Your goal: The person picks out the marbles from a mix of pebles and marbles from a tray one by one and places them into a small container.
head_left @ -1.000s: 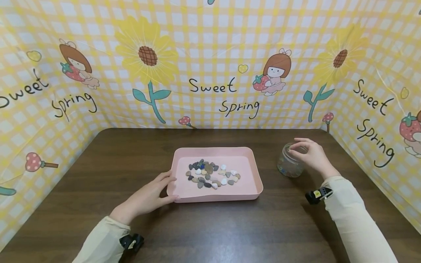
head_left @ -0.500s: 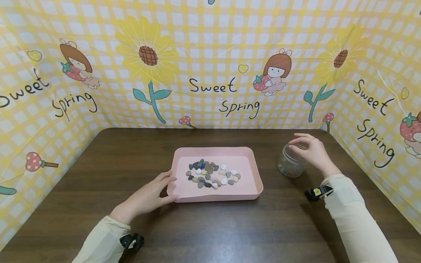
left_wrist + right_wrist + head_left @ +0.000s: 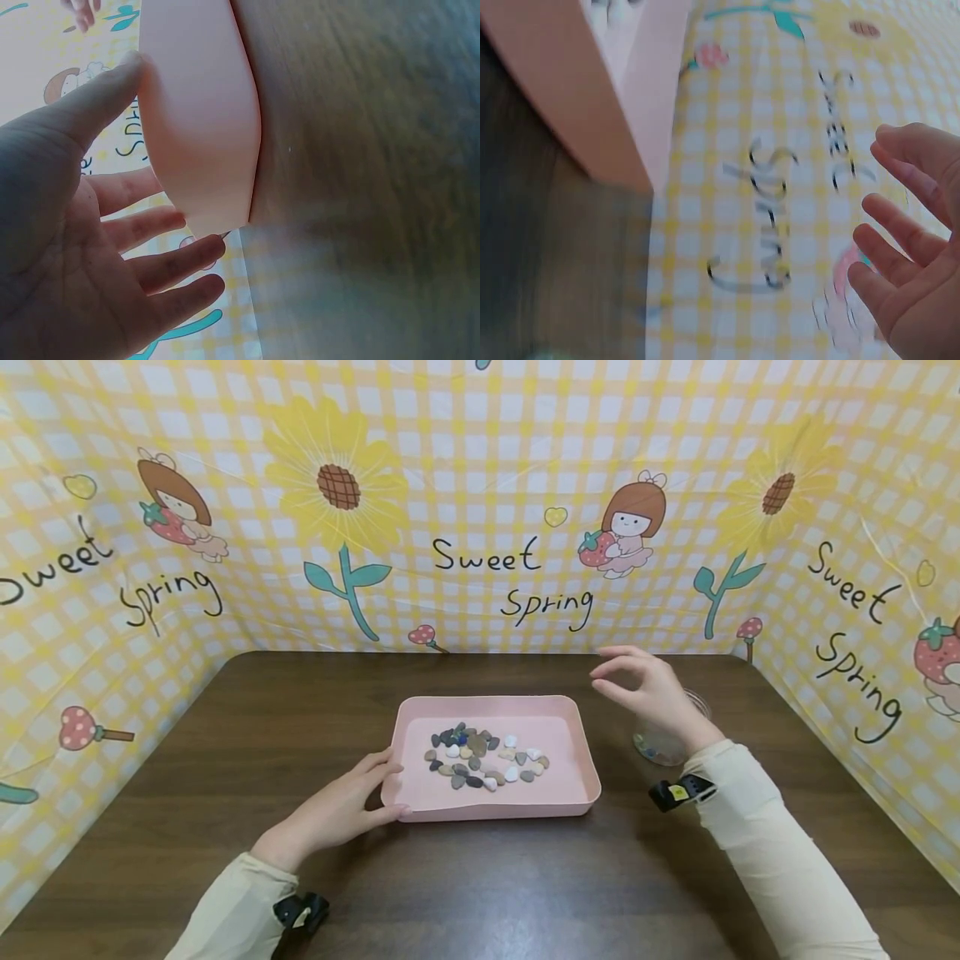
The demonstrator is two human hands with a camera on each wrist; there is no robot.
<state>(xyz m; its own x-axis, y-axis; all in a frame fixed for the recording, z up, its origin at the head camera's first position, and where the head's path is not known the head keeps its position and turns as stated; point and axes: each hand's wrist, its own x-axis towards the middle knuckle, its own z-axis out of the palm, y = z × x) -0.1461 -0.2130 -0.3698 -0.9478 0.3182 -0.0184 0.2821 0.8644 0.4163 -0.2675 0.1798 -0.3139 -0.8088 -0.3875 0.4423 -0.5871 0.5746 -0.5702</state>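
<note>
A shallow pink tray (image 3: 491, 812) lies on the table with several grey, tan, white and blue pebbles (image 3: 477, 746) spread over its floor. My left hand (image 3: 326, 818) rests at the tray's left end, fairly straight fingers over the rim and thumb near the front corner. The left wrist view shows that thumb (image 3: 112, 90) against the rim. To the right of the tray, my right hand (image 3: 654, 695) is raised, fingers apart and nothing visible between them. Its wrist partly covers a clear glass jar (image 3: 651, 748) with small bluish and greenish pieces at its bottom.
The dark wooden table (image 3: 480, 893) is enclosed at the back and both sides by a yellow checked cloth (image 3: 480, 468) printed with sunflowers and lettering. Each wrist wears a small black camera.
My right hand was over the jar's mouth with its fingertips close together; it has moved left, away from the mouth, and its fingers have parted. Left hand and tray stay put.
</note>
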